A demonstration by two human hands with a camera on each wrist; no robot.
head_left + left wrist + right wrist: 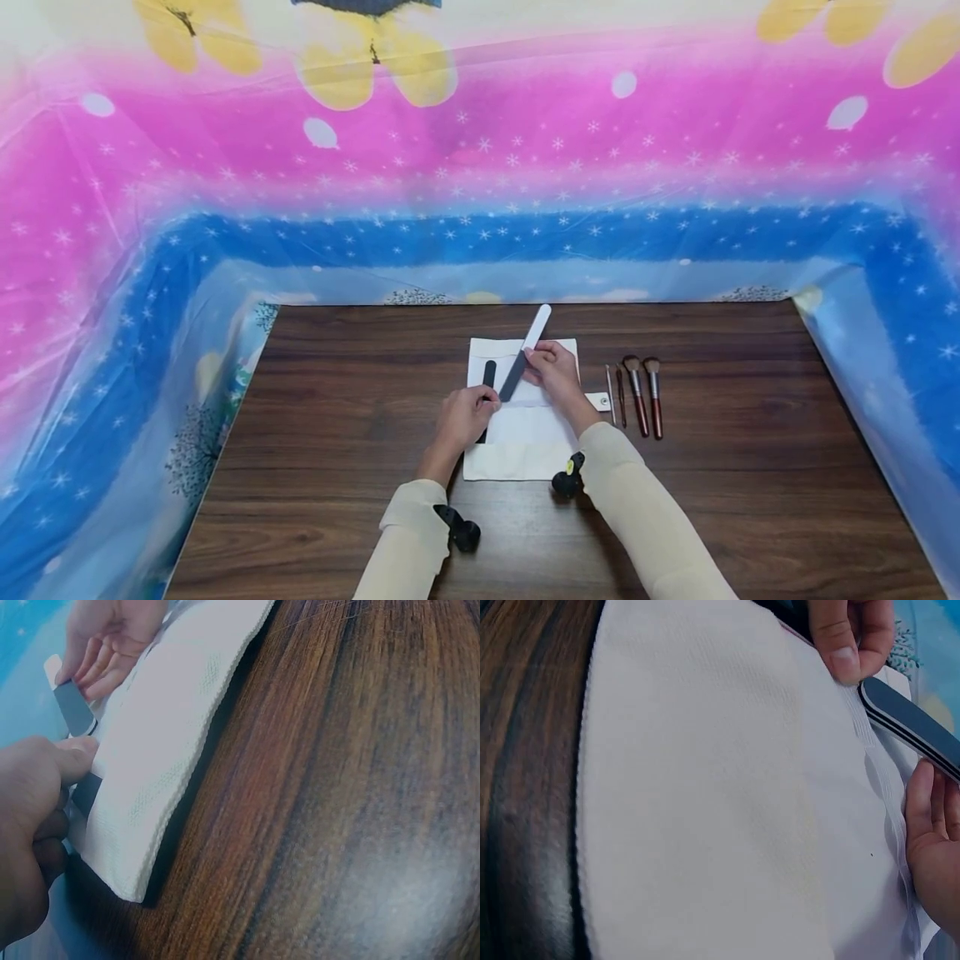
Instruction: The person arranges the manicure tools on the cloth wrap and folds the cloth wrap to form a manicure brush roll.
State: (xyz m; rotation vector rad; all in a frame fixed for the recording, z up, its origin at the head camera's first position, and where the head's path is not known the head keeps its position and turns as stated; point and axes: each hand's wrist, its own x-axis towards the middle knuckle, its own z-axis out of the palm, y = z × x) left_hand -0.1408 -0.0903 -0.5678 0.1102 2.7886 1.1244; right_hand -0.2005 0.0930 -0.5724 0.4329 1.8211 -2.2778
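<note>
A white fabric roll-up pouch (pixel 517 462) lies unfolded on the table, with an elastic band (pixel 881 769) across its inside. My left hand (pixel 467 417) pinches the edge of this band between thumb and finger. A thick nail file (pixel 535 327), grey at its lower part and white at the upper, is held slantwise by my right hand (pixel 553 367). Its lower tip is close to the band and to my left fingertips. A black nail file (pixel 490 372) lies on the pouch's left side, partly hidden by my left hand.
Right of the pouch, past its snap tab (pixel 601 402), lie two makeup brushes (pixel 643 400) and two thin tools (pixel 615 398), side by side. The wooden table (pixel 322 433) is bordered at the back and sides by a printed cloth (pixel 525 233).
</note>
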